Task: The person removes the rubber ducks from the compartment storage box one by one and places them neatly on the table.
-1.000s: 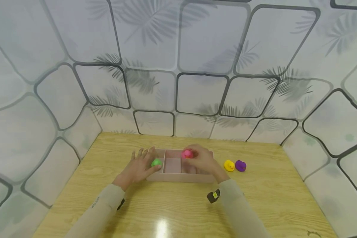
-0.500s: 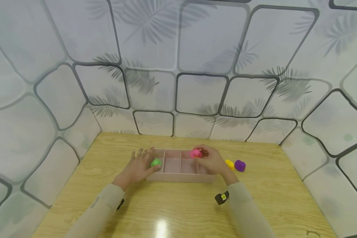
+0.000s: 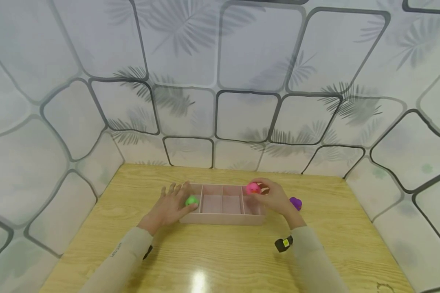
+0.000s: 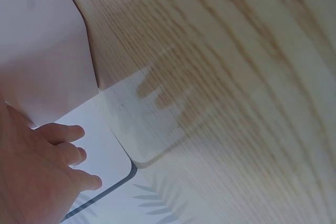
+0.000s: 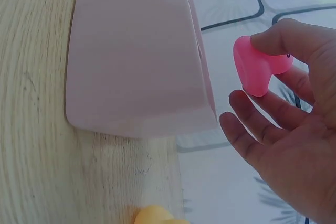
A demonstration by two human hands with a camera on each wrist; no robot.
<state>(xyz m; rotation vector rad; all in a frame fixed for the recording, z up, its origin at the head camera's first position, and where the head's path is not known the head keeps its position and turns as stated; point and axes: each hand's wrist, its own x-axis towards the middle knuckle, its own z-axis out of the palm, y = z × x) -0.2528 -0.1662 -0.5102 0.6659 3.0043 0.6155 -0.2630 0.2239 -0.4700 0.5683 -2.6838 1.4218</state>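
A pink rubber duck (image 3: 253, 188) is pinched between the thumb and fingers of my right hand (image 3: 275, 198), above the rightmost compartment of a pale pink divided box (image 3: 221, 219). In the right wrist view the pink duck (image 5: 257, 66) hangs just beyond the box's wall (image 5: 136, 56). My left hand (image 3: 168, 207) rests at the box's left end with fingers spread. Its thumb lies over the left compartment, where a green rubber duck (image 3: 192, 200) sits. The left wrist view shows this hand (image 4: 42, 166) beside the box's side (image 4: 47, 51).
A purple duck (image 3: 295, 203) stands on the wooden table (image 3: 220, 252) right of the box. A yellow duck (image 5: 157, 216) shows at the right wrist view's bottom edge; my right hand hides it in the head view. A patterned wall (image 3: 245, 114) rises behind the table.
My right hand has moved right along the box with the pink duck, from the third compartment to above the rightmost one, covering the yellow duck. The left hand has stayed in place.
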